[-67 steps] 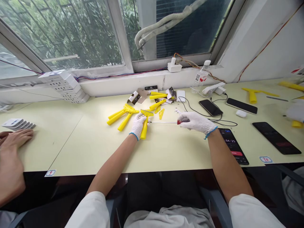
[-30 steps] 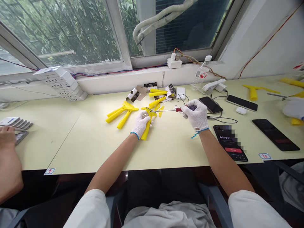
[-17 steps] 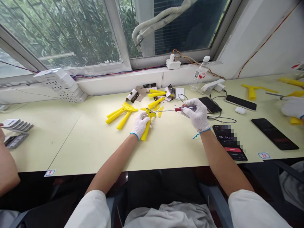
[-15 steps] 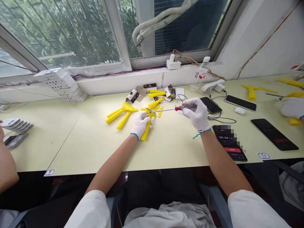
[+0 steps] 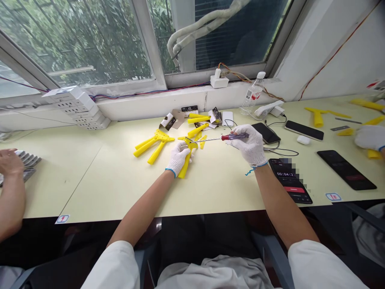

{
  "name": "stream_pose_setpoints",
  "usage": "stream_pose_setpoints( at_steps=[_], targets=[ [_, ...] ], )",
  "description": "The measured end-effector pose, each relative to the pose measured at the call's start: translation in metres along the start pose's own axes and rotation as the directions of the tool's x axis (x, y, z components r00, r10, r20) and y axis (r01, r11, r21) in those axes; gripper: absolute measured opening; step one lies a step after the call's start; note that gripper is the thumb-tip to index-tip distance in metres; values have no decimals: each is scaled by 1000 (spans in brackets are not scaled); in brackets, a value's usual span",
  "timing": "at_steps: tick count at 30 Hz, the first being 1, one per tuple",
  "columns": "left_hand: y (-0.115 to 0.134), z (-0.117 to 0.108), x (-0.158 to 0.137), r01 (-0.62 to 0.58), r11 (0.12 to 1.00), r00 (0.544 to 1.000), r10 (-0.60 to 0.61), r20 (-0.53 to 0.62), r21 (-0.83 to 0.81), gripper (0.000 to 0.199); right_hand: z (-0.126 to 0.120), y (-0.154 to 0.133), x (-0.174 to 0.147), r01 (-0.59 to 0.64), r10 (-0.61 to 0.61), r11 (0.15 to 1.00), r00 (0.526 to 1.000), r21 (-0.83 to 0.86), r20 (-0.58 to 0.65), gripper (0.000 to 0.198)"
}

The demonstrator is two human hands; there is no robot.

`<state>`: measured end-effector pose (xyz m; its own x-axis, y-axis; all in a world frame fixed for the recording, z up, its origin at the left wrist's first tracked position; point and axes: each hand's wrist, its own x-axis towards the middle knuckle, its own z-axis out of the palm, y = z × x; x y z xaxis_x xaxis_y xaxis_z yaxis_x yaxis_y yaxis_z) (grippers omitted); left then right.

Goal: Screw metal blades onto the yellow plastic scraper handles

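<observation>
My left hand (image 5: 178, 157), in a white knit glove, is closed around a yellow plastic handle (image 5: 184, 167) with a flat head, its hollow end toward me. A screwdriver (image 5: 236, 137) with a red and purplish clear handle lies level in my gloved right hand (image 5: 250, 145). Its thin shaft points left and the tip meets the head of the yellow handle; the exact contact is too small to see. Small yellow plates (image 5: 203, 141) lie just right of my left hand. Further left rests a group of yellow handles (image 5: 156, 146).
Opened small boxes (image 5: 167, 121) and more yellow handles (image 5: 199, 118) lie toward the window. A plastic bottle (image 5: 253, 94), cables and several phones (image 5: 290, 180) are on the right. Other people's hands show at the left (image 5: 11, 162) and right (image 5: 369, 140) edges.
My hands hold nearly the same pose, with a slight shift of the right fingers on the screwdriver. The person at left has moved a hand onto the stacked pieces.
</observation>
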<state>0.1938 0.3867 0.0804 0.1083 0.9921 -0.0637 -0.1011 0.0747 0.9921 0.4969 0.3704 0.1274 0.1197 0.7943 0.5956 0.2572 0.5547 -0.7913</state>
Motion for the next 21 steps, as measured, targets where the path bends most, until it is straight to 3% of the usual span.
stream_pose_setpoints(
  at_steps=[6, 10, 12, 16, 21],
  targets=[
    [-2, -1, 1, 6, 1000, 1000, -6, -3, -3, 42, 2, 2, -2, -37, 0, 971, 988, -237, -153, 31],
    [-5, -2, 3, -2, 1000, 1000, 2, -6, -4, 41, -1, 3, -5, 15, -72, 915, 989, -404, -125, 24],
    [-6, -3, 4, 3, 1000, 1000, -3, -7, -11, 40, -2, 4, -6, 63, -92, 928, 994, -368, -61, 17],
    [-4, -3, 4, 14, 1000, 1000, -14, -17, -20, 42, -1, 9, -7, 122, -120, 984, 992, -129, 28, 24],
    [-1, -1, 1, 17, 1000, 1000, -17, -8, -9, 46, 2, 14, -7, 81, -81, 996, 997, -35, -14, 25]
  ],
)
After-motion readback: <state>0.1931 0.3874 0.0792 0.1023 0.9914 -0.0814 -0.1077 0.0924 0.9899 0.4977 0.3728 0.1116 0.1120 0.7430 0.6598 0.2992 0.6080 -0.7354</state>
